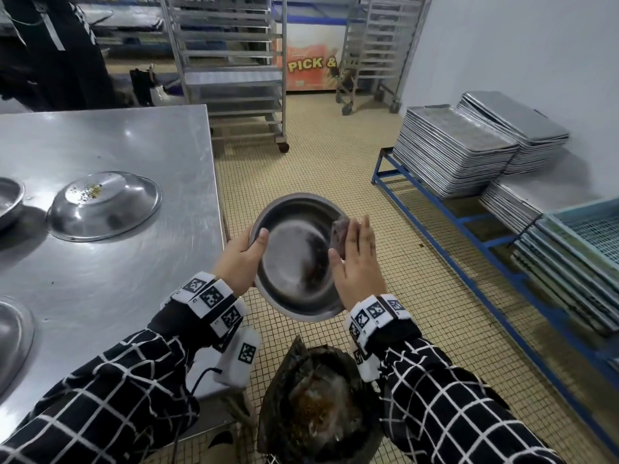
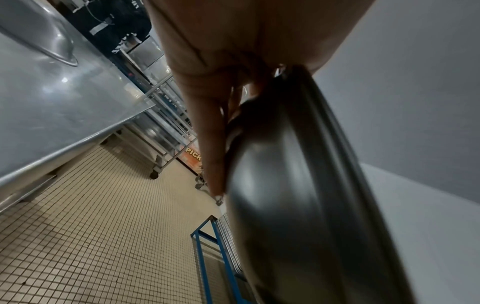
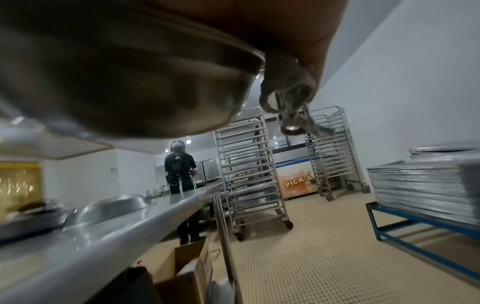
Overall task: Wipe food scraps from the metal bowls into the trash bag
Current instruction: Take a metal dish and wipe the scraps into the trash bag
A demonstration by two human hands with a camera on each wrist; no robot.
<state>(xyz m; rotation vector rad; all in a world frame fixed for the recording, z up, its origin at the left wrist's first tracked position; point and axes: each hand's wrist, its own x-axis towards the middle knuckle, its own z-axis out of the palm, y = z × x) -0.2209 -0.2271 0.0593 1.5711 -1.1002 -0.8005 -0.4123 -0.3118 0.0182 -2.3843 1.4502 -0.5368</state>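
My left hand grips a metal bowl by its left rim, thumb inside, and holds it tilted over the floor. In the left wrist view its fingers lie along the underside of the bowl. My right hand presses a grey cloth flat-fingered against the bowl's right inner wall. The cloth hangs past the bowl rim in the right wrist view. Dark smears sit low in the bowl. Directly below is the dark trash bag, open and holding brown scraps.
The steel table on my left carries an upturned bowl with crumbs on its base, and two more bowls at its left edge. Stacked trays on a blue frame and crates line the right. Wheeled racks stand behind.
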